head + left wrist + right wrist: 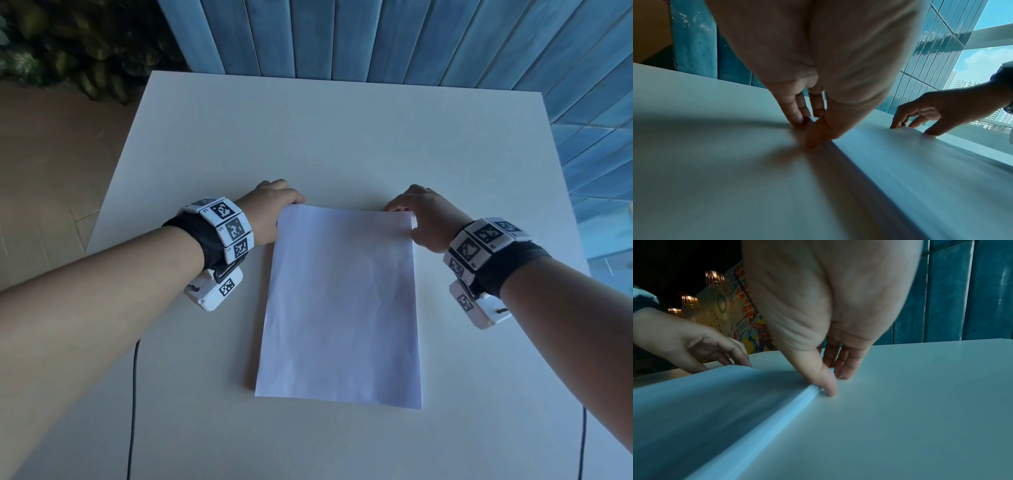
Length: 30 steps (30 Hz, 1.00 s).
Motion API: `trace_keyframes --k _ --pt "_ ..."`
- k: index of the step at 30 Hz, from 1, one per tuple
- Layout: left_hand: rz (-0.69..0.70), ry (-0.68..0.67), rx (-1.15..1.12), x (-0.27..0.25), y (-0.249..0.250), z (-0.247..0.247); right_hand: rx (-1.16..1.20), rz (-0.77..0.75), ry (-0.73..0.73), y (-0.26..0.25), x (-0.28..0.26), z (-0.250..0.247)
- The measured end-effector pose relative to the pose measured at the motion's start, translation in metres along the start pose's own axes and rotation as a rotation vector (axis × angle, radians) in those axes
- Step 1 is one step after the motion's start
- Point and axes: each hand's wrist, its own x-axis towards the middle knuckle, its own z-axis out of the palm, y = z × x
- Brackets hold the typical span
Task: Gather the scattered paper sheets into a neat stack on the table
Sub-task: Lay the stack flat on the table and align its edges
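A stack of white paper sheets (339, 301) lies squared in the middle of the white table (342, 137), its long side running away from me. My left hand (294, 202) cups the stack's far left corner. In the left wrist view its thumb sits against the side edge and its fingers (795, 113) against the far edge. My right hand (400, 209) holds the far right corner the same way, its thumb (826, 382) on the side edge of the stack (705, 402). The far edge curls up slightly near the left hand (725, 361).
Blue tiled walls (411, 37) stand behind and to the right of the table. A plant (68, 44) is at the far left over a tan floor. Two thin dark cables (132, 411) run over the table's near edge. Bare tabletop surrounds the stack.
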Motion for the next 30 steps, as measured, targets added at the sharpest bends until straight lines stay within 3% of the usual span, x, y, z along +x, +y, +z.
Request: trace_keyframes --k 12,21,26,30 --pt "-0.012 0.04 -0.053 -0.003 0.002 -0.002 -0.006 0.036 -0.006 -0.006 -0.003 -0.001" --pt "-0.328 0.229 -0.19 -0.028 -0.002 0.002 0.22 0.335 0.253 -0.006 -0.032 0.003" --pt "-0.36 0.17 -0.283 -0.037 0.012 0.008 0.276 0.333 0.199 -0.02 -0.045 0.015" --pt "-0.328 0.088 -0.203 -0.027 0.023 0.006 0.266 0.342 0.172 -0.028 -0.035 0.014"
